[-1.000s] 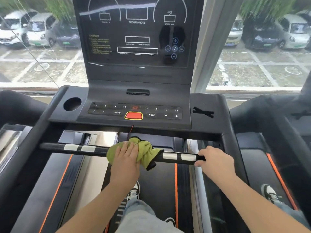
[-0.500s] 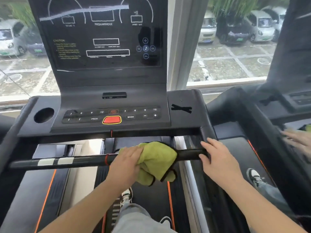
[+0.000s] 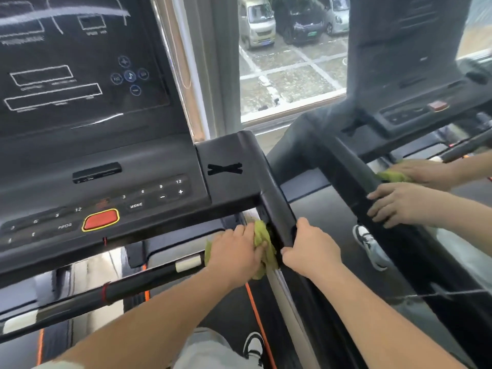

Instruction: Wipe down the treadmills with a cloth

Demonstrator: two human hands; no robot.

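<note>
At the right front corner of a black treadmill (image 3: 229,147), both bare hands work close together where the crossbar meets the side rail. The dark display panel (image 3: 80,62) fills the far left, printed with white outlines and round blue icons. To its right, a window (image 3: 287,62) looks out on parked cars. A mirror-like surface (image 3: 399,62) along the right side repeats the console, both hands and the cloth.

The black crossbar (image 3: 133,283) runs from the near left up to the right, with a pale sensor patch near its right end. The right side rail (image 3: 279,214) slopes down from the console corner toward the viewer.

The left hand (image 3: 234,251) lies over the right end of the crossbar, its fingers curled round a green cloth (image 3: 262,233) and pressing it into the corner against the side rail. The cloth bunches out above and below the fingers. Just beside it, the right hand (image 3: 311,251) grips the side rail, fingers wrapped over the top and thumb on the near inner edge.

On the keypad, a red stop button (image 3: 100,219) with a yellow border sits left of the MODE key. Below, a black-and-white shoe (image 3: 253,342) stands on the belt beside an orange stripe (image 3: 255,312).
</note>
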